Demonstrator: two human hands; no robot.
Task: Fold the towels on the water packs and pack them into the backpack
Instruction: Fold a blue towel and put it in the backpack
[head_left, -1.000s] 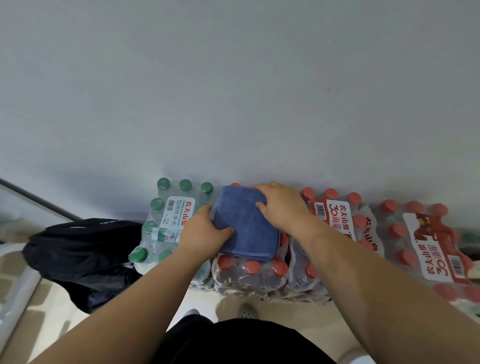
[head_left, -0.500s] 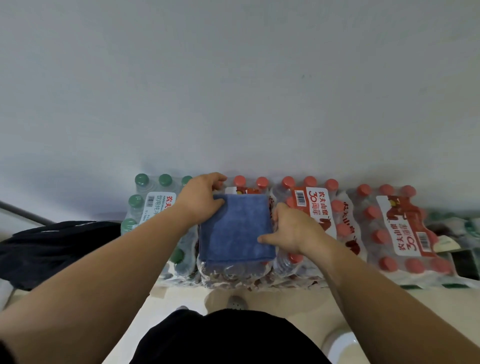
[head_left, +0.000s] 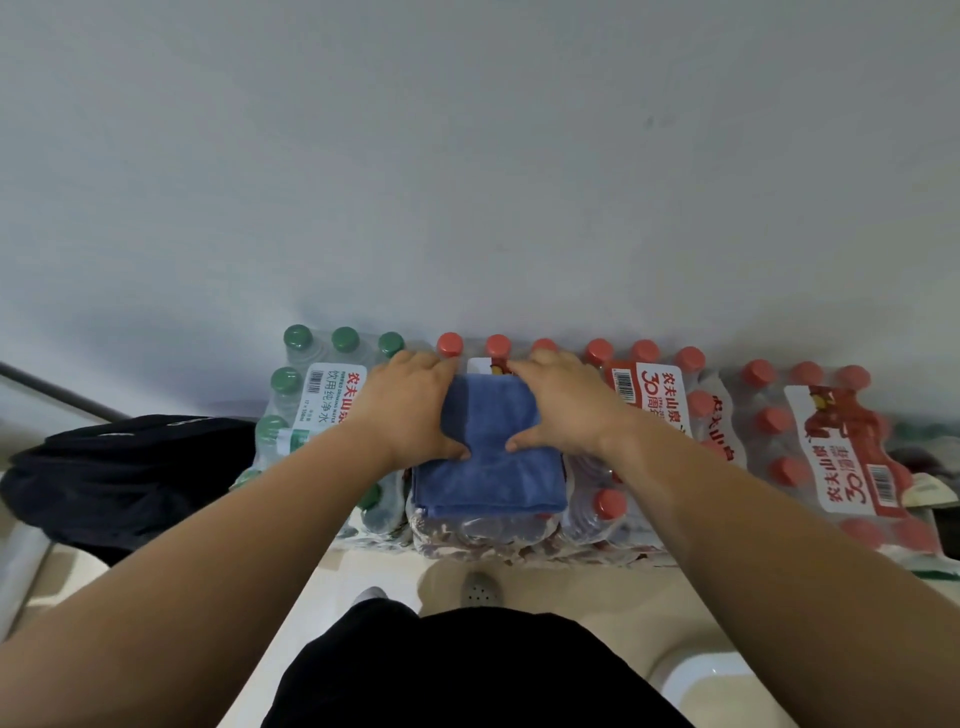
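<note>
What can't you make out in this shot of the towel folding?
Head view:
Blue towel: far corners, under the left hand and right hand.
Water pack beneath it: label, covered by the towel.
Backpack: its opening, dark and partly behind the left forearm.
Things beyond the rightmost pack: blurred, cut off by the edge.

A plain pale wall (head_left: 467, 156) rises behind; the floor (head_left: 597, 597) below is beige.
</note>
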